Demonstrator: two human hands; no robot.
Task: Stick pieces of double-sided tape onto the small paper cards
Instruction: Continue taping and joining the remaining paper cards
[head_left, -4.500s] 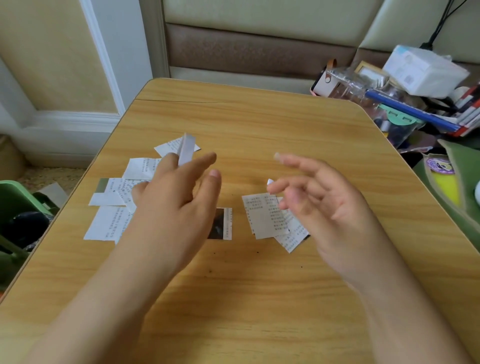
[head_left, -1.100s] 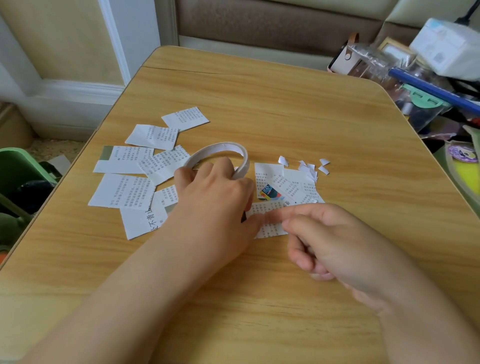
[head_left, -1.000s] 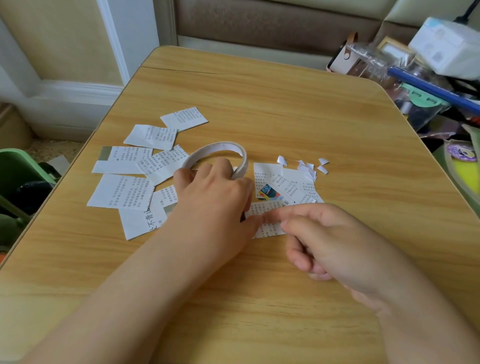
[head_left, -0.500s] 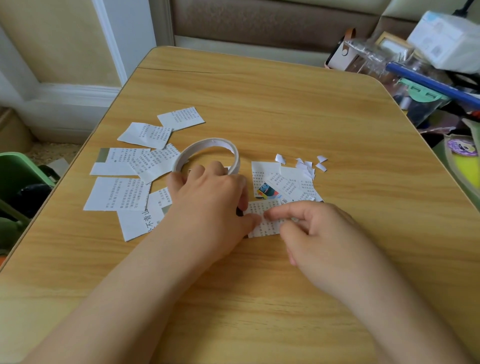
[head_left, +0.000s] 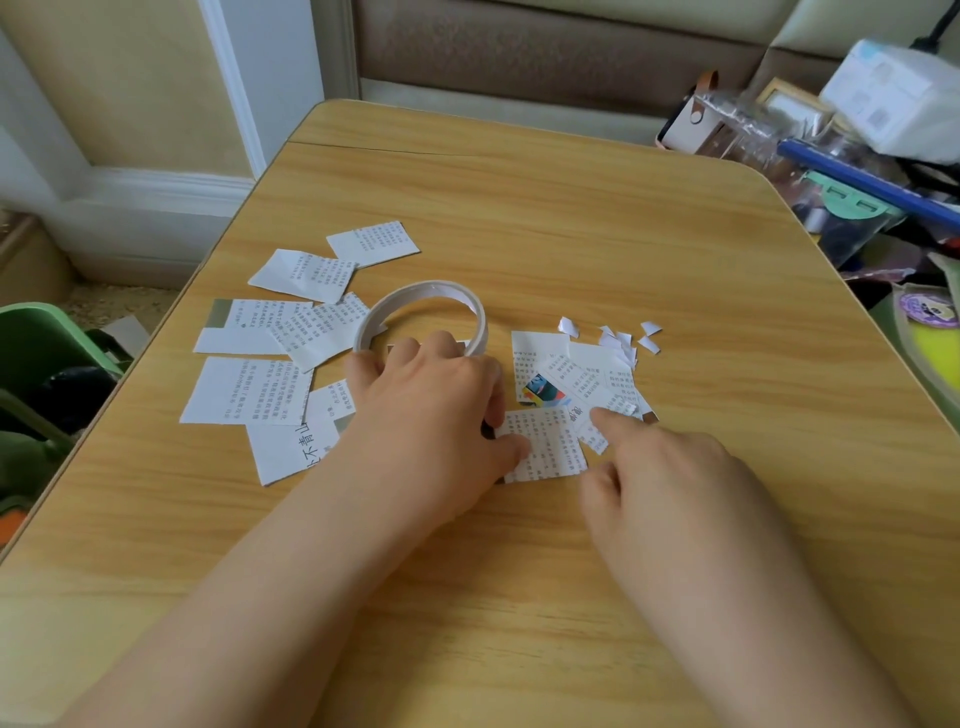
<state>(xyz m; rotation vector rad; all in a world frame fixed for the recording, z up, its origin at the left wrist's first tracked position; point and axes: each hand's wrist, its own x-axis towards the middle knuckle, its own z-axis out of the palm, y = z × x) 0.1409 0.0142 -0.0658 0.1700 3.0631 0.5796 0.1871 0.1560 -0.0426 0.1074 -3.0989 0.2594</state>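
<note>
- The card (head_left: 543, 446) being worked on lies flat near the middle of the worktop (head_left: 571, 234), at the near edge of the right-hand pile.
- It looks thin, light and floppy, likely to slide; best pinned flat, lifted by an edge.
- The left hand (head_left: 431, 410) presses its thumb on the card's left edge, fingers curled round the tape roll (head_left: 423, 312).
- The right hand (head_left: 670, 467) touches the card with an extended forefinger, gripping nothing.
- More cards (head_left: 249, 389) lie to the left.

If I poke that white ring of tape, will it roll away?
Probably not: the white double-sided tape roll lies flat on the wooden table, so it would likely slide. It looks thin and hollow, so probably light. The left hand rests against it.
</note>
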